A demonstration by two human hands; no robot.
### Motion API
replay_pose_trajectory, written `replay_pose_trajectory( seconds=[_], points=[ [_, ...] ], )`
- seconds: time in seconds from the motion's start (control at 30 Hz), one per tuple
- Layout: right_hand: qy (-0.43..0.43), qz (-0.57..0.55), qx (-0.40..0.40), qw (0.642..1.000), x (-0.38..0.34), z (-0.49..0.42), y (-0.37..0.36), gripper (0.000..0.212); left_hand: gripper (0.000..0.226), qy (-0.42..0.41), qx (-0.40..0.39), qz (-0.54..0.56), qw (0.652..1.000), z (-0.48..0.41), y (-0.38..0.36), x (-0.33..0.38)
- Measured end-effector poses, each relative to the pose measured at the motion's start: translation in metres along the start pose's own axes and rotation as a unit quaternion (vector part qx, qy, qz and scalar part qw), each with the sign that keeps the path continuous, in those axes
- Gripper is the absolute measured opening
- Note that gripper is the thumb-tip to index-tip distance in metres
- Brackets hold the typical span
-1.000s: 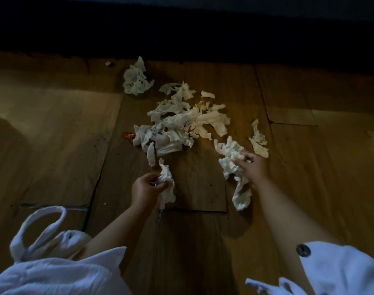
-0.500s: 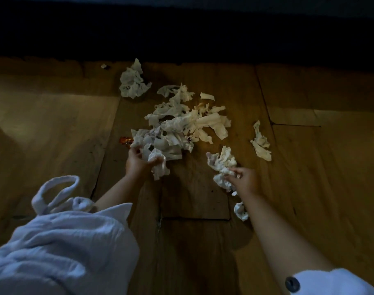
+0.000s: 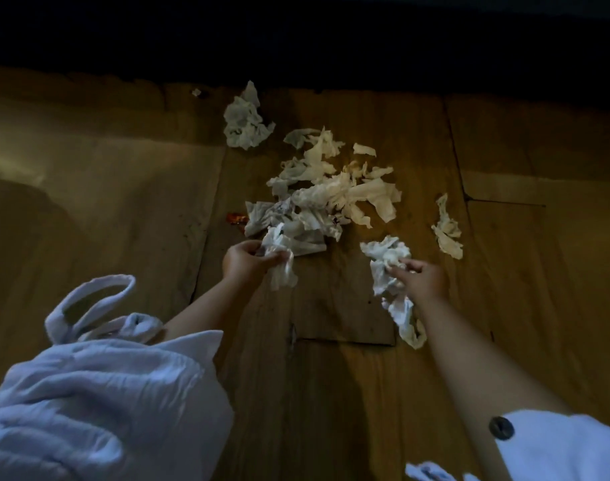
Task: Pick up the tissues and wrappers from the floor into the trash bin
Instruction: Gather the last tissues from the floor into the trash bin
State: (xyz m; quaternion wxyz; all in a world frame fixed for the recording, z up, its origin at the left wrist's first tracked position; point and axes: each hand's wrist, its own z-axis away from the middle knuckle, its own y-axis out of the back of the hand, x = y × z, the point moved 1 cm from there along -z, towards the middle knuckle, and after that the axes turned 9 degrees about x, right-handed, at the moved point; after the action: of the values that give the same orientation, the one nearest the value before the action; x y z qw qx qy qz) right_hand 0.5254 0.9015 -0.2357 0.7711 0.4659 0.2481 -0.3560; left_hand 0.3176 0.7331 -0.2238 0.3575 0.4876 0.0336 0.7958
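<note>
Fingers point(image 3: 270, 260) of left hand point(image 3: 242, 263) clutch tissue wad point(image 3: 279, 241), right hand point(image 3: 423, 276) pinches tissue strip point(image 3: 386, 253), likely wrapper point(image 3: 235, 218), print illegible

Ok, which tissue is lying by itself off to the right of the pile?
The twisted tissue strip beyond the right hand, lying apart from the main pile.

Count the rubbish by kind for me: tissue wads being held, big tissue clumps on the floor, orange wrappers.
Held tissue wads: 2, left wad, right wad.
Floor tissue clumps: 3, main heap, far clump, right clump.
Orange wrapper: 1.
Total: 6.
</note>
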Motion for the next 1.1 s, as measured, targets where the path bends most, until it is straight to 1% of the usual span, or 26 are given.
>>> replay_pose_trajectory(
  seconds=[0.07, 0.13, 0.23, 0.37, 0.47, 0.57, 0.73, 0.9, 1.0, 1.1],
  points=[
    [-0.031, -0.048, 0.001, 0.998, -0.019, 0.023, -0.001, 0.045, 0.055, 0.003, -0.017, 0.01, 1.0, 0.015, 0.016, 0.017],
    [-0.058, -0.083, -0.003, 0.995, -0.041, 0.048, -0.003, 0.046, 0.049, 0.001, -0.035, 0.029, 0.999, 0.034, 0.036, 0.039],
    [-0.089, -0.118, -0.014, 0.989, -0.076, 0.089, 0.008, 0.045, 0.051, 0.011, -0.045, 0.044, 0.998, 0.067, 0.069, 0.076],
    [-0.08, -0.125, -0.031, 0.988, -0.141, 0.147, 0.048, 0.045, 0.032, 0.017, -0.064, 0.069, 0.995, 0.127, 0.113, 0.128],
    [-0.069, -0.113, -0.041, 0.99, -0.195, 0.197, 0.092, 0.045, 0.038, 0.028, -0.064, 0.092, 0.993, 0.181, 0.149, 0.171],
    [-0.069, -0.116, -0.071, 0.988, -0.249, 0.26, 0.132, 0.044, 0.036, 0.037, -0.054, 0.107, 0.992, 0.237, 0.193, 0.213],
    [-0.071, -0.12, -0.09, 0.986, -0.308, 0.357, 0.166, 0.038, 0.035, 0.044, -0.016, 0.108, 0.993, 0.31, 0.276, 0.248],
    [-0.058, -0.119, -0.104, 0.986, -0.36, 0.431, 0.15, 0.034, 0.033, 0.048, 0.006, 0.12, 0.992, 0.345, 0.365, 0.263],
    [-0.051, -0.133, -0.107, 0.984, -0.392, 0.469, 0.112, 0.038, 0.032, 0.048, 0.013, 0.118, 0.992, 0.338, 0.425, 0.271],
    [-0.052, -0.146, -0.122, 0.98, -0.418, 0.505, 0.066, 0.037, 0.035, 0.042, 0.016, 0.122, 0.992, 0.32, 0.484, 0.275]
  ],
)
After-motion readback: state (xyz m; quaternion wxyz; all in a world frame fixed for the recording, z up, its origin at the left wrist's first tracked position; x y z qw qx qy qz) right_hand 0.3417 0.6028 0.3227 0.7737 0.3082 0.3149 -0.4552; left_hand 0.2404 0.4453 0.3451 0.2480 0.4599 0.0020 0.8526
